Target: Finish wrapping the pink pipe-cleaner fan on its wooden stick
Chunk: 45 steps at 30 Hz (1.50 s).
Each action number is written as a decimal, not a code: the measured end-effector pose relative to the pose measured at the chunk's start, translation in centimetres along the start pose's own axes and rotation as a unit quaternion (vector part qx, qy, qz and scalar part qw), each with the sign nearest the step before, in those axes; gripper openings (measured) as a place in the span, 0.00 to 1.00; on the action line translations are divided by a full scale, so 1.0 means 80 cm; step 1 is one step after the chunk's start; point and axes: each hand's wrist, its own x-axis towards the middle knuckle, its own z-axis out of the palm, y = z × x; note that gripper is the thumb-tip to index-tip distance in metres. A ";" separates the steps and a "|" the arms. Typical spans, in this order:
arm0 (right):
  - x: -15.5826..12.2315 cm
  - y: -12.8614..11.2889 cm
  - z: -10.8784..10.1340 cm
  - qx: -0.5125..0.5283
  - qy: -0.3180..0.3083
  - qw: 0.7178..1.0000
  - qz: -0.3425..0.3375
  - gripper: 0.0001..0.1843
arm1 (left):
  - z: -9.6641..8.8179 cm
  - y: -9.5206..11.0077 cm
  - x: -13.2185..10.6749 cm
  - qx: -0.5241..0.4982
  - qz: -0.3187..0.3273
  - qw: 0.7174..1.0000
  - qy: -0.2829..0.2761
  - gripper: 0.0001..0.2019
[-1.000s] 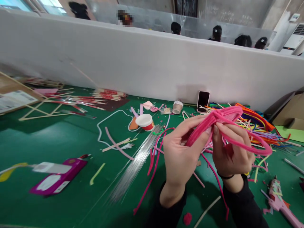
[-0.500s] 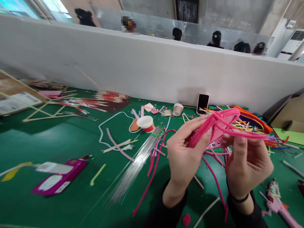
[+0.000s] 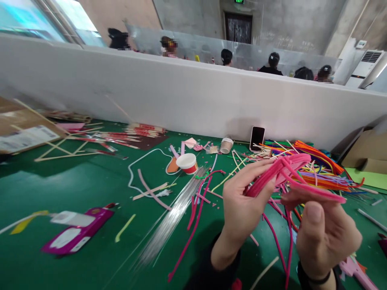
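A flat bundle of pink pipe cleaners, bent into a pointed loop, is pinched between the thumb and fingers of my left hand. From its folded top a loose pink length reaches right, across the fingers of my right hand. Those fingers are partly curled behind this length. My right thumb stands apart just below it, not pressing on it. Under my hands, long pink pipe cleaners trail over the green table.
Thin metal wires lie left of my hands, near a paper cup. A phone leans on the white partition. Coloured pipe cleaners are heaped at right, beyond a pink glue gun. A purple packet lies at left.
Both hands and the pink bundle have shifted right and slightly down in view. My right thumb has come off the loose pink length. The camera has tilted up a little.
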 end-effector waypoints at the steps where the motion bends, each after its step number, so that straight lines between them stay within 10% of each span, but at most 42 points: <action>1: -0.001 0.000 -0.004 -0.002 -0.012 1.000 0.003 0.14 | 0.001 0.000 -0.001 -0.001 0.000 1.000 -0.004 0.10; 12: 0.002 0.020 0.013 -0.196 -0.039 0.959 -0.201 0.11 | 0.000 0.002 0.001 -0.045 -0.048 0.996 -0.056 0.10; 15: 0.015 0.029 -0.013 -0.100 -0.223 0.965 -0.093 0.15 | -0.005 0.001 0.005 -0.041 -0.044 0.996 -0.073 0.09; 18: 0.028 0.045 -0.065 0.041 -0.512 0.856 0.062 0.16 | -0.008 0.000 0.006 -0.007 -0.010 0.998 -0.066 0.10; 22: 0.019 0.065 -0.099 0.205 -0.356 0.886 0.213 0.40 | 0.012 0.004 -0.017 0.071 0.098 0.992 0.042 0.16; 24: 0.001 0.065 -0.090 0.290 -0.313 0.875 0.228 0.54 | 0.028 0.009 -0.035 0.076 0.158 0.984 0.011 0.20; 31: -0.002 0.050 -0.053 0.368 -0.063 0.830 0.414 0.18 | 0.031 0.024 -0.045 0.010 0.147 0.946 -0.289 0.26; 40: 0.020 0.063 -0.062 0.294 -0.096 0.857 0.412 0.16 | -0.014 0.021 -0.008 0.174 0.103 0.975 -0.090 0.14; 45: 0.020 0.067 -0.055 0.233 -0.183 0.861 0.413 0.19 | -0.006 -0.002 0.022 0.129 0.030 0.964 -0.229 0.17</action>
